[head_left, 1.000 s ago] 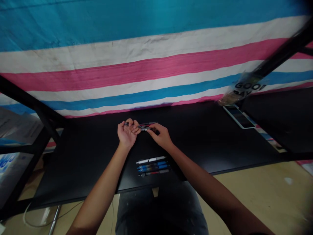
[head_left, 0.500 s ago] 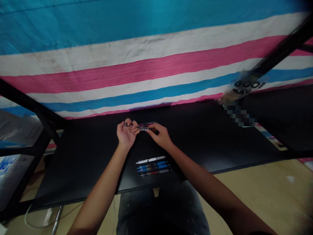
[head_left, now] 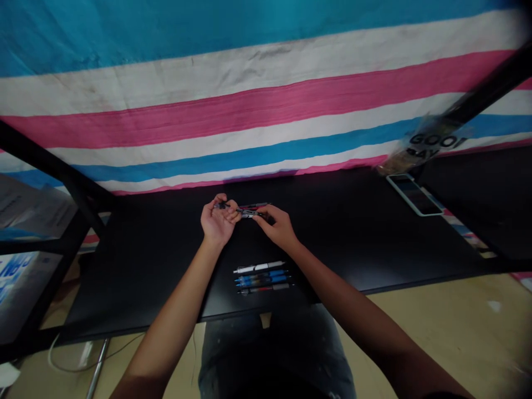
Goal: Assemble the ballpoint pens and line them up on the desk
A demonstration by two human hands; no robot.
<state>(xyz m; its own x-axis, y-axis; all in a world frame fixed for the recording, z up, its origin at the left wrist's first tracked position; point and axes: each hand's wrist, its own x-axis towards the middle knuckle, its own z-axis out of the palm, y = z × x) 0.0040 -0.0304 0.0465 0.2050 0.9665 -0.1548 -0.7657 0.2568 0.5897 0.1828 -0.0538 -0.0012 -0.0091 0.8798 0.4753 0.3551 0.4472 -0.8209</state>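
My left hand (head_left: 218, 223) is turned palm up, its fingers curled round one end of a dark and silver pen (head_left: 248, 212). The pen's other end is pinched by my right hand (head_left: 278, 224), so it spans both hands above the black table. Just beyond it lies a pen with a reddish barrel (head_left: 255, 206), partly covered by the fingers. Nearer to me, several pens rest side by side: a white pen (head_left: 258, 267) at the back, blue pens (head_left: 262, 277) in the middle, and a dark pen with some red (head_left: 266, 288) in front.
The black table (head_left: 332, 238) backs onto a striped sheet (head_left: 249, 116). A phone (head_left: 414, 195) lies at the far right beside a clear plastic bag (head_left: 419, 152) with lettering. Dark frame bars (head_left: 78, 202) stand at the left, next to a white box (head_left: 25, 288).
The view has shifted slightly. Both hands keep their hold on the pen, with the right fingers a little altered in position. The row of pens has not moved on the table.
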